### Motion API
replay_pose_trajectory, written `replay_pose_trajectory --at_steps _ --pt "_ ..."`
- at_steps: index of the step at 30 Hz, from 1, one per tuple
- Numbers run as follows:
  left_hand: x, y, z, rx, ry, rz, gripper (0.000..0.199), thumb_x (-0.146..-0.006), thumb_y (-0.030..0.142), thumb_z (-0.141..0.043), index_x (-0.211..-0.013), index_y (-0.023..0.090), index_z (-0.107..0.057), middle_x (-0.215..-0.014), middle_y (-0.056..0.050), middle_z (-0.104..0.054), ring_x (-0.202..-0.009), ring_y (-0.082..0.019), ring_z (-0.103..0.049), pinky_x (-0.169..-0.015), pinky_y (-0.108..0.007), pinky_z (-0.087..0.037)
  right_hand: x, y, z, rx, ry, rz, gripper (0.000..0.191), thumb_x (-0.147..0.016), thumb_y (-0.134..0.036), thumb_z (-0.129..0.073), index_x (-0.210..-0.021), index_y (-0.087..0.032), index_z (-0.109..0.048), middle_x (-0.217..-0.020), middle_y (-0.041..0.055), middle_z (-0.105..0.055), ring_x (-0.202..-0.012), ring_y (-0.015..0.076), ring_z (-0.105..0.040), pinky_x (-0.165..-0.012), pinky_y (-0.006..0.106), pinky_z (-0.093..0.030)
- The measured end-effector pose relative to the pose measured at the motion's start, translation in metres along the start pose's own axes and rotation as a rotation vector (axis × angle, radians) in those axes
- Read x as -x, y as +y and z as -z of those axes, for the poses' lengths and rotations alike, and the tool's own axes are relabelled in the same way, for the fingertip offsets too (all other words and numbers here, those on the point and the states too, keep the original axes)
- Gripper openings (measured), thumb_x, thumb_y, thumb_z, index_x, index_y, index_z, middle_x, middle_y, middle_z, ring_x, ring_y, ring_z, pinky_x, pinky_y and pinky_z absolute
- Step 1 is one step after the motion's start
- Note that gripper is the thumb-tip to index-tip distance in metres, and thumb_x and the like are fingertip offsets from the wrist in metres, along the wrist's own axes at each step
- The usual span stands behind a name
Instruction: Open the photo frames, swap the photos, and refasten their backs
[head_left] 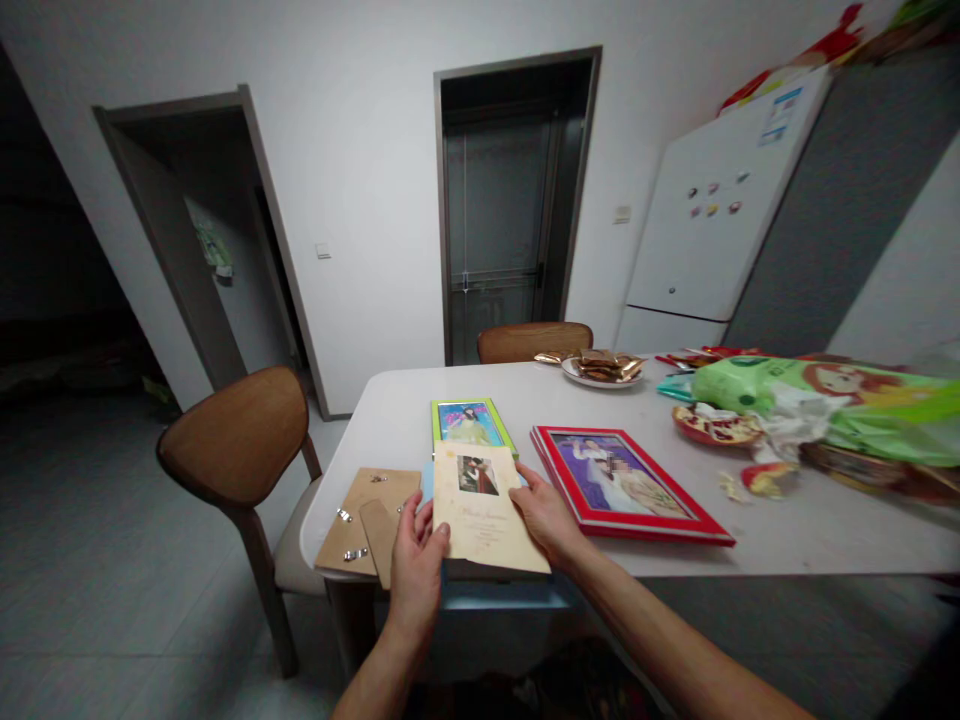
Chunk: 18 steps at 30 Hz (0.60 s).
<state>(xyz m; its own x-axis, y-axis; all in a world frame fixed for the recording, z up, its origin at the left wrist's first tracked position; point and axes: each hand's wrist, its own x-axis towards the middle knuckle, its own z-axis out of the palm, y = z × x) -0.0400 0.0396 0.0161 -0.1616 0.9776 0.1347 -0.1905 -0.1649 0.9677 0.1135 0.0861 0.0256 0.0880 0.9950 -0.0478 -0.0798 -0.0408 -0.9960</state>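
Observation:
A cream printed sheet [480,515] with a small dark photo and lines of text is held up above the near edge of the table. My left hand [417,555] pinches its left edge, thumb on top. On the other side, my right hand [546,515] grips the right edge, thumb also on the front. Partly hidden beneath the sheet is a light blue frame [510,597]. A brown backing board [397,485] with metal clips and a stand leg lies left of my left hand. Behind the sheet is a yellow-green picture frame [469,420]; a red picture frame [637,485] lies to the right.
A plate [602,382] of gold-wrapped packets stands at the table's far side. To the right are a cut pomegranate [716,425], a peel piece [769,480] and a green plastic bag [862,400]. One wooden chair [244,440] stands left, another [534,342] behind the table [390,410].

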Motion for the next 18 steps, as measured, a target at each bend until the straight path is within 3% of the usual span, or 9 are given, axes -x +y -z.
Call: replay_pose_trajectory --at_steps 2,5,13,18 --pt "-0.001 -0.002 0.008 -0.153 -0.003 -0.030 0.053 -0.066 0.026 -0.057 -0.115 0.013 -0.043 -0.120 -0.014 -0.049 -0.110 -0.022 -0.046 -0.094 -0.035 -0.035 -0.009 0.003 0.017 0.196 0.047 0.012 0.055 -0.065 -0.010 -0.038 -0.119 -0.013 -0.038 -0.076 0.0051 -0.064 -0.054 0.0127 -0.057 -0.048 0.021 -0.042" --pt "0.004 -0.005 0.014 -0.468 -0.114 -0.099 0.047 -0.065 0.021 -0.055 -0.111 0.014 -0.048 -0.119 -0.012 -0.050 -0.113 -0.022 -0.043 -0.098 -0.037 -0.029 -0.017 0.011 0.031 0.452 0.093 0.072 0.052 -0.065 -0.010 -0.040 -0.117 -0.011 -0.043 -0.081 0.0066 -0.065 -0.060 0.0133 -0.058 -0.052 0.021 -0.042" --pt "0.016 -0.017 0.010 -0.927 -0.340 -0.294 0.047 -0.066 0.017 -0.052 -0.112 0.008 -0.048 -0.124 -0.016 -0.045 -0.118 -0.024 -0.037 -0.100 -0.041 -0.028 -0.013 0.005 0.010 0.898 0.050 0.265 0.041 -0.069 -0.010 -0.038 -0.108 -0.011 -0.050 -0.098 0.0104 -0.061 -0.084 0.0167 -0.057 -0.074 0.023 -0.039" --pt "0.016 -0.018 0.011 -1.106 -0.414 -0.355 0.039 -0.070 0.021 -0.051 -0.108 0.011 -0.052 -0.120 -0.015 -0.050 -0.116 -0.026 -0.040 -0.099 -0.046 -0.029 -0.003 0.005 0.007 1.239 0.089 0.282 0.030 -0.075 -0.024 -0.043 -0.101 -0.013 -0.052 -0.091 0.0124 -0.058 -0.084 0.0211 -0.053 -0.072 0.029 -0.037"
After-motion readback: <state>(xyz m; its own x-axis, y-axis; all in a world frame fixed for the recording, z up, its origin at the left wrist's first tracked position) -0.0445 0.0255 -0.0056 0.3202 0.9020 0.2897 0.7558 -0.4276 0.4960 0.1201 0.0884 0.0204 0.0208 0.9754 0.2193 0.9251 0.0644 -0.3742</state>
